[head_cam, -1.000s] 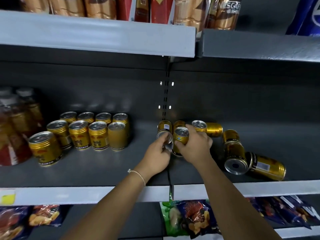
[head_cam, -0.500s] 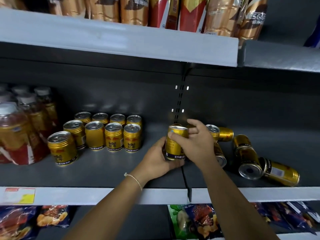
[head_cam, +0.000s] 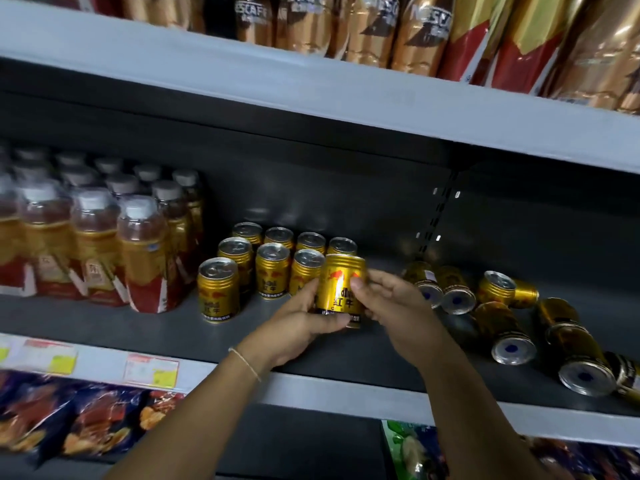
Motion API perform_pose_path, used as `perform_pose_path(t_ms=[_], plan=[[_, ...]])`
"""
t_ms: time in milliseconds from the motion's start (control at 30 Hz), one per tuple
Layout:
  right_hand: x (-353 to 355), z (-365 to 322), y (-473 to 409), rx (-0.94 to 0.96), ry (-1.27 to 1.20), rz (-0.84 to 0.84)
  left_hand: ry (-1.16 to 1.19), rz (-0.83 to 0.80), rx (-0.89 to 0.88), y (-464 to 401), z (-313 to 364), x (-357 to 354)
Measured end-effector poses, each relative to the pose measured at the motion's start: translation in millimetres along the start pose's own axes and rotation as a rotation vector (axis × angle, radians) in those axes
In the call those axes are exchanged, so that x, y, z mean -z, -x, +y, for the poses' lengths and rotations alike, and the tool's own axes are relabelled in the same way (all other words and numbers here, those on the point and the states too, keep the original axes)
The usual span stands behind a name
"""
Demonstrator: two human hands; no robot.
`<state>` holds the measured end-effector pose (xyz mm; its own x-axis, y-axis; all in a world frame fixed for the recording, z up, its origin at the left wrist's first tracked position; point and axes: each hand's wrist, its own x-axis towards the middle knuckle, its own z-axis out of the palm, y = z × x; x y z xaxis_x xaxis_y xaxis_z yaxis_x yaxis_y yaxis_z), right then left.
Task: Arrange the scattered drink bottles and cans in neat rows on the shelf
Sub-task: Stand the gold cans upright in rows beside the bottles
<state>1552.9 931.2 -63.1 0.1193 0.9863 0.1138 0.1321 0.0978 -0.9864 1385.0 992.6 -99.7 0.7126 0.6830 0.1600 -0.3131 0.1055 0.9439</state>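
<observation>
Both hands hold one gold can between them, upright, in front of the dark shelf. The left hand wraps around the can's left side and bottom, with its thumb lying along the low edge. The right hand pinches the can's right side, its thumb on the front by the label and its fingers curled behind. I cannot tell if the can touches the shelf or is a little above it.

Just past the left hand's fingers stand the tidy cans, all upright in rows, close together. The held can is right beside the nearest one, at the right end of the front row. One more upright can stands alone at the front left.

Past the right hand's knuckles lie the tipped cans, on their sides with round silver bottoms facing out. One short can among them stands up.

Far out from the left hand stand bottles with white caps.
</observation>
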Motion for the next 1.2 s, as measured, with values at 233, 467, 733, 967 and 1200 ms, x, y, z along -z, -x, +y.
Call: perform_pose_path(t_ms=[233, 467, 733, 967, 1200], plan=[[-56, 8, -8, -0.027, -0.108, -0.086, -0.177, -0.033, -0.044, 33, 11, 48], [-99, 27, -17, 0.033, -0.156, 0.087, -0.667, 0.127, -0.185, 62, 17, 83], [-130, 57, -27, 0.056, 0.082, 0.207, -1.205, 0.424, -0.468, 83, 11, 117], [-142, 68, -31, 0.032, 0.179, 0.188, -1.301, 0.339, -0.385, 83, 7, 127], [-145, 69, -35, 0.071, 0.239, 0.174, -1.337, 0.352, -0.369, 87, 2, 129]])
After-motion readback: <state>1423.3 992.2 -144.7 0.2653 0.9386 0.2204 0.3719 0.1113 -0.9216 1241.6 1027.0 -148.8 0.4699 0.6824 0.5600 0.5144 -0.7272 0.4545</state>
